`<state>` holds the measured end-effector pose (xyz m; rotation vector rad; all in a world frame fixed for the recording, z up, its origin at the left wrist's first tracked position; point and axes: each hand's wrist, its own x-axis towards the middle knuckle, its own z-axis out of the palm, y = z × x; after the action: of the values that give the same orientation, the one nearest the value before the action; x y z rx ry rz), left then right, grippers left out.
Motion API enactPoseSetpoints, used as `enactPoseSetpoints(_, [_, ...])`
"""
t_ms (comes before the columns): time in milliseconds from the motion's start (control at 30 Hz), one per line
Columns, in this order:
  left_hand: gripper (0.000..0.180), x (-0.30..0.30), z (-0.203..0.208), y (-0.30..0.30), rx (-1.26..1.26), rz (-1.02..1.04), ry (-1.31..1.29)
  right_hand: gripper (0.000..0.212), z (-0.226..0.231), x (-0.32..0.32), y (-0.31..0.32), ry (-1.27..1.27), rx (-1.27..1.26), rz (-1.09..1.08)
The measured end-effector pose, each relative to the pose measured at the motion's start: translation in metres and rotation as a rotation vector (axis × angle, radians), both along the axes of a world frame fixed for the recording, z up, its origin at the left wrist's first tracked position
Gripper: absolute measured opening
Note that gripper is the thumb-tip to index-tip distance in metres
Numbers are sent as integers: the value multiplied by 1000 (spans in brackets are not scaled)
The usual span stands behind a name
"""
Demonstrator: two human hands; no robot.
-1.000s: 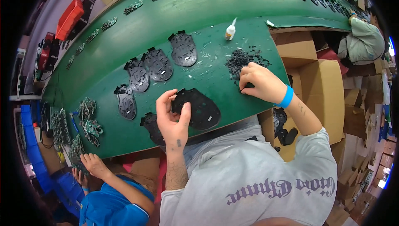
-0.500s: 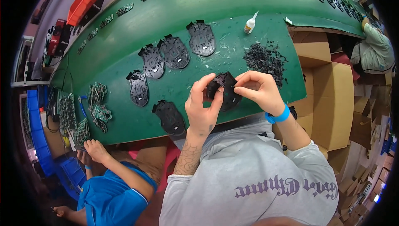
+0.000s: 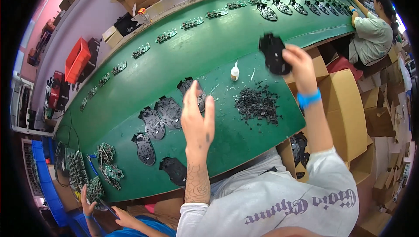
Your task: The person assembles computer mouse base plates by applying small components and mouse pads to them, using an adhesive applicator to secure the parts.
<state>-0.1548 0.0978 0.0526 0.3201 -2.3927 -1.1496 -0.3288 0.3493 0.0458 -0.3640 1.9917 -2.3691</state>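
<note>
On the long green conveyor belt (image 3: 174, 62), a heap of small black plastic parts (image 3: 256, 104) lies with a small white glue bottle (image 3: 235, 71) just beyond it. Left of the heap sit flat black plastic base plates (image 3: 162, 114), and green circuit boards (image 3: 104, 167) are stacked at the belt's near left end. The right hand (image 3: 297, 64) grips a black moulded plastic shell (image 3: 273, 54), raised above the belt beyond the heap. The left hand (image 3: 197, 119) hovers empty, fingers spread, just left of the heap. Half a second earlier both hands held the shell together, close to the person's chest.
</note>
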Motion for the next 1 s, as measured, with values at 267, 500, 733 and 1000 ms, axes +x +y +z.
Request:
enactPoseSetpoints(267, [55, -42, -56, -27, -537, 235, -203, 43, -104, -273, -46, 139, 803, -542])
enactPoseSetpoints(500, [57, -43, -54, -28, -689, 263, -133, 38, -75, -290, -55, 90, 558, -144])
enactPoseSetpoints(733, [49, -37, -54, -21, -547, 273, -156, 41, -54, -253, -65, 116, 637, -363])
enactPoseSetpoints(1000, [36, -29, -11, -7, 12, 34, 239, 10, 37, 24, -26, 661, 722, 539])
